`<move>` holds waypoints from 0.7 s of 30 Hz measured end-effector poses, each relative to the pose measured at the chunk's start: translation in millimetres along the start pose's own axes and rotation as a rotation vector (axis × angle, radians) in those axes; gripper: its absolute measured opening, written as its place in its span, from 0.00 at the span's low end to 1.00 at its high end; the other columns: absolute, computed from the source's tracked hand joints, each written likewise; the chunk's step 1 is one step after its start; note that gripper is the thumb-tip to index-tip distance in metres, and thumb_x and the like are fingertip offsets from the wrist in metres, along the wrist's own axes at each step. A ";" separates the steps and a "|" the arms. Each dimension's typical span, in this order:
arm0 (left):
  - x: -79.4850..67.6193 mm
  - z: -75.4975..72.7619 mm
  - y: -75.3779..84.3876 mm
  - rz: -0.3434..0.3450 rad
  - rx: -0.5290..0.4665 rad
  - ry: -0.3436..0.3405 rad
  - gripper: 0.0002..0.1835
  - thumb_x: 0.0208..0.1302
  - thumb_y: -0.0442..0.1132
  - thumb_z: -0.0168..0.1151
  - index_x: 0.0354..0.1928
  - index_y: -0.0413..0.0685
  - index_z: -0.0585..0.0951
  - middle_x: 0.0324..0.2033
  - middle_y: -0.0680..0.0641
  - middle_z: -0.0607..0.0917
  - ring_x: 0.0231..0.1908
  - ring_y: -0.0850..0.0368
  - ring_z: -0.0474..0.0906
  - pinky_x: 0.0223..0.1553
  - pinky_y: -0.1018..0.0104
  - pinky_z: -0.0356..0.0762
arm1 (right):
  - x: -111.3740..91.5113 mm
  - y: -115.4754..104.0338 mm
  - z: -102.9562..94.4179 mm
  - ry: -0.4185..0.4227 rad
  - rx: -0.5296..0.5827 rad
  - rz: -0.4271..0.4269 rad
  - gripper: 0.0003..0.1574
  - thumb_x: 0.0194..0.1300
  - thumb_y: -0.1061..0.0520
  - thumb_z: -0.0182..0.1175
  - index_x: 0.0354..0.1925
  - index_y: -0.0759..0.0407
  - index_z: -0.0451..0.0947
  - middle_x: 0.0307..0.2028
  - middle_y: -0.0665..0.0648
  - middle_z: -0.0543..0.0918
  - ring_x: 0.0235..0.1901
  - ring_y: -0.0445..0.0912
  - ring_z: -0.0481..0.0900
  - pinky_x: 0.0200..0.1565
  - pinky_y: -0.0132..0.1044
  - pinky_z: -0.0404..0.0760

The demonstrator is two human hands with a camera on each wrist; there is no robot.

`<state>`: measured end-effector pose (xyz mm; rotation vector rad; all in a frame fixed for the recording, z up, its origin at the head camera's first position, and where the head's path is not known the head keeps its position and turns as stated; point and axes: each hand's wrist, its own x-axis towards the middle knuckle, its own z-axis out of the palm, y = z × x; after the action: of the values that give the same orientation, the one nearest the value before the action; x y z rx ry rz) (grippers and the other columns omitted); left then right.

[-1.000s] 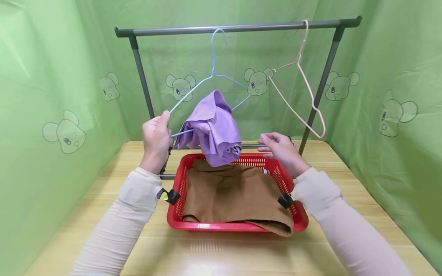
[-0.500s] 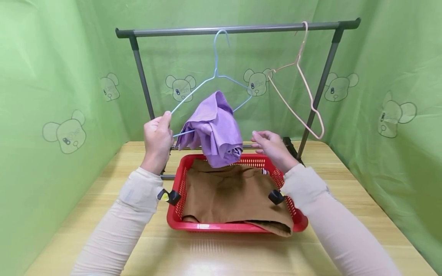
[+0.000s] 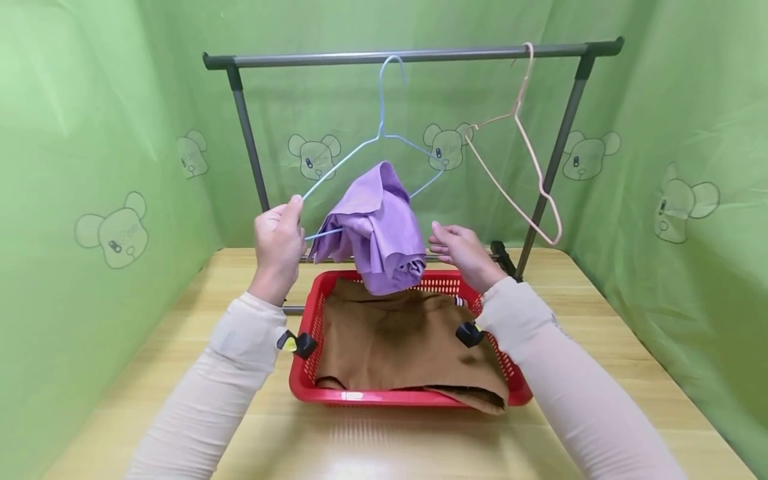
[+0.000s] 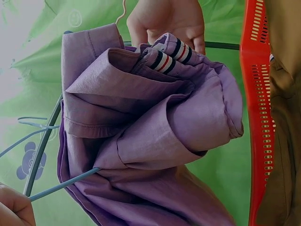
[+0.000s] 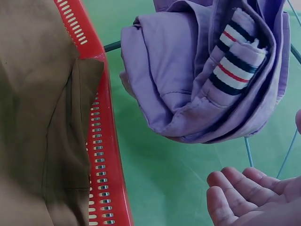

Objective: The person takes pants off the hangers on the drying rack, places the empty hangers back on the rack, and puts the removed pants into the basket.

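My left hand (image 3: pixel 279 247) grips the left end of a light blue wire hanger (image 3: pixel 343 162). Its hook overlaps the rail in the head view; I cannot tell whether it touches. A bunched, folded purple garment (image 3: pixel 381 223) with striped trim hangs over the hanger's bottom bar, above the basket. To the right, my right hand (image 3: pixel 462 252) is held near the garment with loose fingers and nothing in them. In the right wrist view, a gap separates those fingers (image 5: pixel 242 188) from the purple cloth (image 5: pixel 164 61).
A red basket (image 3: pixel 396 398) holding a folded brown garment (image 3: pixel 402 347) stands on the wooden table (image 3: pixel 198 320). Behind it rises a grey metal rack (image 3: pixel 336 59). A pink wire hanger (image 3: pixel 531 143) hangs at the rail's right. Green curtains (image 3: pixel 90 133) enclose the sides and back.
My right hand has moved left, closer to the purple garment. The blue hanger, the garment and my left hand have shifted slightly right in the head view.
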<state>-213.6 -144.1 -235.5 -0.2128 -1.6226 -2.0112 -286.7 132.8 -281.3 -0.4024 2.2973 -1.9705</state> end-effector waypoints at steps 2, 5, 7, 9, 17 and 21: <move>-0.5 0.5 -0.3 0.003 0.008 -0.004 0.27 0.74 0.40 0.51 0.12 0.51 0.62 0.06 0.57 0.59 0.08 0.65 0.53 0.10 0.74 0.48 | 1.2 1.2 0.6 -0.004 0.002 0.003 0.38 0.77 0.47 0.44 0.67 0.77 0.53 0.63 0.76 0.65 0.64 0.65 0.65 0.65 0.50 0.64; -1.1 1.2 -0.5 0.010 0.016 -0.006 0.27 0.74 0.40 0.51 0.12 0.51 0.61 0.06 0.57 0.59 0.08 0.65 0.52 0.10 0.73 0.47 | 3.3 3.1 1.8 -0.014 0.011 0.008 0.38 0.77 0.46 0.43 0.67 0.77 0.53 0.63 0.76 0.65 0.63 0.64 0.65 0.65 0.50 0.64; -1.4 1.4 -0.7 0.012 0.018 -0.008 0.27 0.74 0.40 0.51 0.11 0.52 0.61 0.06 0.57 0.59 0.08 0.65 0.52 0.10 0.73 0.47 | 4.8 4.5 3.2 -0.018 0.024 0.011 0.38 0.77 0.46 0.43 0.67 0.76 0.53 0.64 0.76 0.65 0.64 0.63 0.65 0.66 0.49 0.64; -1.7 1.4 -0.9 0.007 0.011 -0.013 0.27 0.73 0.40 0.51 0.11 0.52 0.61 0.06 0.57 0.59 0.08 0.65 0.52 0.10 0.73 0.47 | 6.2 5.5 4.6 -0.020 0.045 0.012 0.38 0.78 0.46 0.42 0.67 0.77 0.52 0.64 0.76 0.64 0.64 0.63 0.64 0.66 0.49 0.63; -2.7 3.9 0.0 -0.006 -0.004 -0.019 0.27 0.73 0.40 0.51 0.11 0.52 0.62 0.06 0.57 0.59 0.08 0.65 0.52 0.10 0.73 0.48 | 11.6 5.0 9.7 -0.022 0.122 0.018 0.37 0.78 0.47 0.41 0.68 0.77 0.51 0.65 0.76 0.63 0.66 0.63 0.62 0.67 0.49 0.61; -3.5 4.3 0.5 -0.007 -0.002 -0.023 0.27 0.73 0.40 0.51 0.11 0.51 0.62 0.06 0.57 0.60 0.08 0.65 0.52 0.10 0.73 0.48 | 14.5 5.0 13.1 -0.009 0.141 0.038 0.37 0.78 0.47 0.41 0.67 0.77 0.53 0.63 0.75 0.65 0.64 0.60 0.66 0.65 0.47 0.65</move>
<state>-211.3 -139.0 -235.5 -0.2320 -1.6374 -2.0228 -298.2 117.2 -286.9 -0.3517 2.1272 -2.0916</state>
